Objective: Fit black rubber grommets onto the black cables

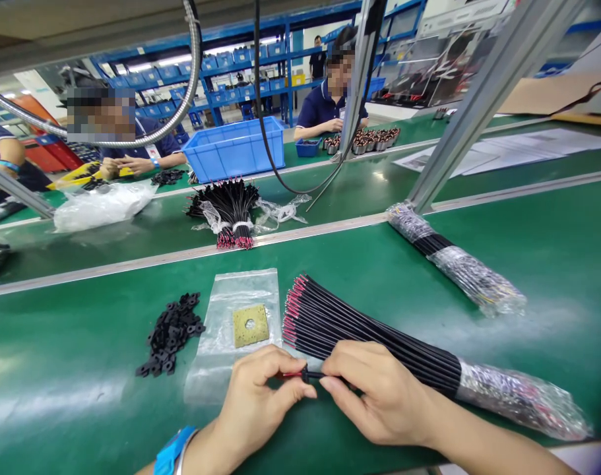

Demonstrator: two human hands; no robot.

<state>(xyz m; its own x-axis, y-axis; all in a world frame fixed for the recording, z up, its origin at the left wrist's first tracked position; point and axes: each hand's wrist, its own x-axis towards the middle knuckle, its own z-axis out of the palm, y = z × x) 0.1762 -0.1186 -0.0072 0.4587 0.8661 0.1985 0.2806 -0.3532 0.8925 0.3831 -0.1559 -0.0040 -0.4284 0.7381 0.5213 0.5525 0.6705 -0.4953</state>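
Near the front of the green bench, my left hand (260,392) pinches a small black plastic part (305,375) between thumb and forefinger. Red wire ends (291,375) stick out on its left side. From the right, my right hand (379,392) grips the black cable (315,375) that runs into this part; the rest of that cable is hidden by the hand. Behind my right hand lies a fanned bundle of black cables (379,323) with red stripped ends, its far end wrapped in clear plastic. A loose pile of small black plastic parts (174,333) lies to the left.
A yellow square pad (251,325) with a hole rests on a clear plastic bag (216,356). A wrapped cable bundle (436,247) lies back right. Beyond the metal strip are more tied cables (231,204), a blue bin (235,148) and co-workers. A slanted metal post (471,112) stands right.
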